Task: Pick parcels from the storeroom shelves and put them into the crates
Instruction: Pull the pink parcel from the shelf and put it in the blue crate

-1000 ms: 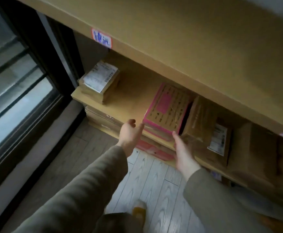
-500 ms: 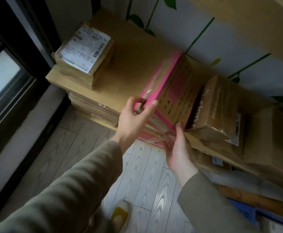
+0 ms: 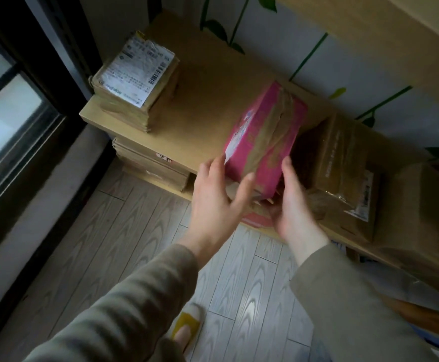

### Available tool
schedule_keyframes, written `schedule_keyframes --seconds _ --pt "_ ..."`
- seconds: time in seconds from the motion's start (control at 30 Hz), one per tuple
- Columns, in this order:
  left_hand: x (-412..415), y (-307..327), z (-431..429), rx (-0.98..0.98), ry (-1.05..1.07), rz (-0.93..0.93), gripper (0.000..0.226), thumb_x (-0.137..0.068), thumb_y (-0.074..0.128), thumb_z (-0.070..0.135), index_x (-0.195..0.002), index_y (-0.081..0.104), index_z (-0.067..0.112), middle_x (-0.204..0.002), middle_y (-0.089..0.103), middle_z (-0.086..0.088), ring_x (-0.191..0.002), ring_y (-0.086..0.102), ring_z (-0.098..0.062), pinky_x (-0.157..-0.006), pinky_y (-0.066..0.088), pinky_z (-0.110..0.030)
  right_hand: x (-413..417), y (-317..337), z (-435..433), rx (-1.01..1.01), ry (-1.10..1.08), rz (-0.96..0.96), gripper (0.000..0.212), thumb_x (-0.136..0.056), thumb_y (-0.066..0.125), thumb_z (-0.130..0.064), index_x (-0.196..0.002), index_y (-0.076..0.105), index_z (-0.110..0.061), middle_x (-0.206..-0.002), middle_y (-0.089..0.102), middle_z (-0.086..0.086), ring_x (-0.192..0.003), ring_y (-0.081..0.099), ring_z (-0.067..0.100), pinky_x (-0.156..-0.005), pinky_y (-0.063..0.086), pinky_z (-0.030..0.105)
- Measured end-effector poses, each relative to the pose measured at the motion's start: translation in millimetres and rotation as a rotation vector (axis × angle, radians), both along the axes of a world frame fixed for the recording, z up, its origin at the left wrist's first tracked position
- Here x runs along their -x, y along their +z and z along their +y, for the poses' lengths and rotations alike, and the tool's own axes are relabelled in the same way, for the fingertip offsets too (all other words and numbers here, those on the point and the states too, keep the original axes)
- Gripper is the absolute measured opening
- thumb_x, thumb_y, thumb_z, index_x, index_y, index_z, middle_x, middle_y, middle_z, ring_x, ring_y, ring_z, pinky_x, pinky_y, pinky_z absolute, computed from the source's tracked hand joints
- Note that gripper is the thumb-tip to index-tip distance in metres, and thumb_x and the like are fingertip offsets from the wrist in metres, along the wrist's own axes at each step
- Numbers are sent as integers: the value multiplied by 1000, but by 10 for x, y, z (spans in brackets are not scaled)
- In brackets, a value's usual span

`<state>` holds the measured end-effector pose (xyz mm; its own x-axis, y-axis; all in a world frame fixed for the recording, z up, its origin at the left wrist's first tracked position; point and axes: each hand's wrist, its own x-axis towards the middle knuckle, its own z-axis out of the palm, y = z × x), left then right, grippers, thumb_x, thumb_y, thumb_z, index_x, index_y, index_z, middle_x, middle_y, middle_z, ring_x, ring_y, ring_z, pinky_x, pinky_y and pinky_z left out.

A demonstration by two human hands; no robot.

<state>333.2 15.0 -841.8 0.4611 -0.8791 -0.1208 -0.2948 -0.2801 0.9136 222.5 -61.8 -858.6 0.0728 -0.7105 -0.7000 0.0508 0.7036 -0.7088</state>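
A storeroom shelf (image 3: 200, 105) of plain brown board runs along a white wall (image 3: 369, 61) painted with green stems and leaves, beside a dark-framed window (image 3: 4, 113) and above a pale wood-grain floor (image 3: 134, 231). The pink parcel (image 3: 262, 137), half a second ago tipped up with its printed brown face to the camera, now stands turned further onto its edge at the shelf's front lip, its taped pink side uppermost; whether its far end touches the board cannot be told. The right grip (image 3: 291, 205) grasps the near end, fingers curled beneath and thumb up the right side, where earlier it only propped the lower edge. The left grip (image 3: 218, 199), which had been pinching the top corner, is now released, its spread fingers laid against the near left corner. Just right of the parcel sits a taped brown parcel (image 3: 343, 173), leaving little room on that side. To the left the board lies bare as far as a labelled parcel (image 3: 134, 82) at the shelf's end. Flat boxes (image 3: 150, 163) are stacked below. An upper shelf (image 3: 395, 27) overhangs at top right, and a yellow slipper (image 3: 187, 320) shows on the floor.
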Motion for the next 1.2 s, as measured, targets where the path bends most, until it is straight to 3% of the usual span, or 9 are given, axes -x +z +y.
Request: schedule_keyframes --seconds 0.2,0.37,0.53,0.63,0.73,0.83,0.9,0.97,1.2 --pt "77 -142 106 162 -77 -24 40 -86 49 37 -111 70 14 -119 62 -12 -110 59 -24 -92 49 -38 111 -41 2 -74 -215 -45 46 -96 38 -46 -126 54 -15 -122 63 13 -100 65 27 -71 56 38" --pt "142 -280 152 208 -155 -124 34 -86 50 27 -109 70 12 -118 64 -12 -108 61 -29 -90 50 -46 103 -86 76 -75 -288 27 35 -98 41 -37 -116 57 -12 -118 65 13 -95 66 26 -87 52 45" --pt "136 -268 140 156 -124 -54 43 -81 52 39 -106 70 9 -121 62 -11 -111 60 -25 -93 50 -39 106 -78 72 -63 -321 47 30 -98 42 -35 -112 58 -13 -108 67 11 -93 66 27 -84 53 47" --pt "93 -257 146 91 -50 -11 49 -73 55 53 -100 71 15 -129 49 -11 -125 39 -7 -104 33 -24 89 -71 74 -66 -331 61 31 -98 42 -33 -115 57 -12 -94 67 6 -79 65 21 -72 54 42" --pt "-21 -224 103 -42 28 148 31 -74 69 44 -89 68 17 -126 47 -10 -131 35 -5 -103 29 -14 49 -49 107 -84 -338 53 33 -99 41 -30 -123 53 -11 -109 64 7 -87 63 22 -70 53 38" --pt "-156 -240 36 -181 82 159 28 -78 71 34 -96 62 16 -106 61 -10 -111 55 -29 -93 46 -35 20 -19 172 -34 -314 60 32 -101 36 -27 -126 52 -14 -118 61 4 -90 63 18 -69 54 35" --pt "-238 -178 53 -231 132 231 49 -73 73 42 -108 55 12 -104 65 -4 -96 63 -22 -86 51 -36 28 28 241 5 -307 29 28 -102 34 -24 -121 55 -20 -114 64 0 -91 64 17 -78 55 38" --pt "-311 -79 112 -238 161 287 38 -75 71 45 -95 56 17 -90 65 3 -82 63 -14 -80 51 -32 61 102 343 60 -305 -34 27 -102 33 -19 -106 59 -23 -96 71 -4 -84 67 13 -81 54 35" --pt "-146 373 632 -266 90 442 19 -84 65 37 -77 63 20 -75 66 12 -66 61 -2 -58 47 -14 455 517 1033 186 -119 94 26 -98 44 -12 -96 63 -30 -92 65 2 -68 60 8 -47 41 16"
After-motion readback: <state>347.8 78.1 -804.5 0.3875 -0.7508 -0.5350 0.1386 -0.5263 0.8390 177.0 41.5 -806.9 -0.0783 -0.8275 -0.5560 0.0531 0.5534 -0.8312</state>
